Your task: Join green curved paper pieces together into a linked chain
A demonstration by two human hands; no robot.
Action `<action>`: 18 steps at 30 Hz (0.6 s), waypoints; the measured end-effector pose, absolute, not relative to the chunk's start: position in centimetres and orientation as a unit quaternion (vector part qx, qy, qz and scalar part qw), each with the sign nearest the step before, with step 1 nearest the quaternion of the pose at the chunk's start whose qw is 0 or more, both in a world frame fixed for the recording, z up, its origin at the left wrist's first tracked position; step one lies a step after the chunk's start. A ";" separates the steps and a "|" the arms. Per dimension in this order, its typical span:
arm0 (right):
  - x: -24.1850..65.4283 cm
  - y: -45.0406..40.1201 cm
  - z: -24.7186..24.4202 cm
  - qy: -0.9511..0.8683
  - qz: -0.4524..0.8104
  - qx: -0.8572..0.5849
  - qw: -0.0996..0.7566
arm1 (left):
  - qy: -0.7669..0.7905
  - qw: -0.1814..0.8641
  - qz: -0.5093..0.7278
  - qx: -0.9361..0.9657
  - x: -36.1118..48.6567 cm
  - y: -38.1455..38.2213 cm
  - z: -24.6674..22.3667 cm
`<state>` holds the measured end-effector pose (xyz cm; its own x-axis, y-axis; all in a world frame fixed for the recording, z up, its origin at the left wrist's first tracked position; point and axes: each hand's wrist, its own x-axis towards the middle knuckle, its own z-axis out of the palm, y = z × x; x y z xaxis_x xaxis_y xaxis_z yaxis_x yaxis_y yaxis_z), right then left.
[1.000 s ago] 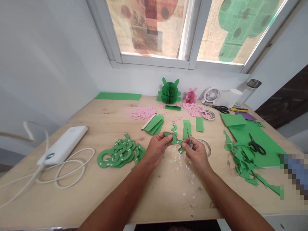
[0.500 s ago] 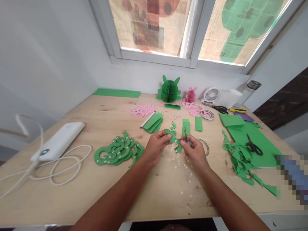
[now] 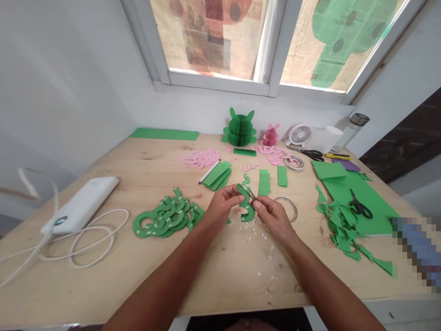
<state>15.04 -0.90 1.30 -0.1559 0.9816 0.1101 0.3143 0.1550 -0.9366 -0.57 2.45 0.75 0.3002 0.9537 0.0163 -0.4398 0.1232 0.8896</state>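
Note:
My left hand [image 3: 227,205] pinches a curvy green paper cutout [image 3: 248,212] by its upper end, over the middle of the table. Small white strips show on the cutout. Closed around a pair of tweezers [image 3: 252,195], my right hand [image 3: 274,219] is just right of the cutout. The tweezers' tips point up and left at the cutout's upper part; whether they grip anything is too small to tell. Left of my left hand lies a pile of similar green cutouts [image 3: 168,215] with white strips. White scraps [image 3: 263,236] are scattered below my hands.
Pink cutouts [image 3: 201,158], folded green paper [image 3: 217,175] and a tape roll [image 3: 287,209] lie beyond my hands. To the right are black scissors [image 3: 360,207] on a green sheet [image 3: 374,216] and green offcuts [image 3: 344,230]. A white power bank [image 3: 81,202] with cable sits left.
My right hand has let go of the cutout's lower part and brought the tweezers down to its upper part. The cutout now hangs more upright from my left hand. The view has shifted slightly.

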 end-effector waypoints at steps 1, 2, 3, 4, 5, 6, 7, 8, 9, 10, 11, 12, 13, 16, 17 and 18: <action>15.0 -0.9 1.3 -0.648 0.399 -0.506 0.406 | 0.301 0.685 0.508 0.428 -0.6 2.4 0.7; 15.0 -0.9 1.3 -0.653 0.391 -0.507 0.405 | 0.299 0.684 0.507 0.430 -0.6 2.4 0.7; 15.0 -0.9 1.3 -0.657 0.384 -0.507 0.406 | 0.298 0.684 0.507 0.432 -0.6 2.4 0.7; 14.9 -1.0 1.3 -0.659 0.377 -0.508 0.406 | 0.298 0.683 0.508 0.433 -0.6 2.4 0.7; 14.9 -1.0 1.3 -0.662 0.371 -0.508 0.407 | 0.297 0.682 0.508 0.434 -0.6 2.4 0.7; 14.9 -1.0 1.3 -0.664 0.367 -0.509 0.407 | 0.296 0.680 0.509 0.436 -0.6 2.4 0.7; 14.9 -1.1 1.3 -0.666 0.363 -0.509 0.406 | 0.296 0.678 0.510 0.438 -0.6 2.4 0.7; 14.9 -1.1 1.3 -0.667 0.362 -0.509 0.406 | 0.296 0.676 0.511 0.441 -0.6 2.4 0.7; 14.9 -1.2 1.4 -0.668 0.361 -0.509 0.406 | 0.296 0.674 0.512 0.443 -0.6 2.4 0.7; 14.9 -1.2 1.4 -0.668 0.360 -0.509 0.407 | 0.297 0.673 0.512 0.444 -0.6 2.4 0.7; 14.9 -1.2 1.5 -0.668 0.359 -0.508 0.408 | 0.299 0.671 0.512 0.445 -0.6 2.4 0.6; 14.9 -1.3 1.6 -0.668 0.358 -0.508 0.409 | 0.301 0.670 0.512 0.446 -0.6 2.3 0.6; 14.9 -1.3 1.6 -0.669 0.355 -0.509 0.409 | 0.303 0.668 0.512 0.447 -0.6 2.3 0.6; 14.9 -1.3 1.7 -0.671 0.348 -0.512 0.409 | 0.307 0.664 0.512 0.450 -0.6 2.3 0.7; 14.9 -1.4 1.7 -0.671 0.345 -0.513 0.410 | 0.309 0.664 0.512 0.450 -0.6 2.3 0.7; 14.9 -1.4 1.7 -0.671 0.343 -0.514 0.410 | 0.310 0.663 0.512 0.449 -0.6 2.3 0.8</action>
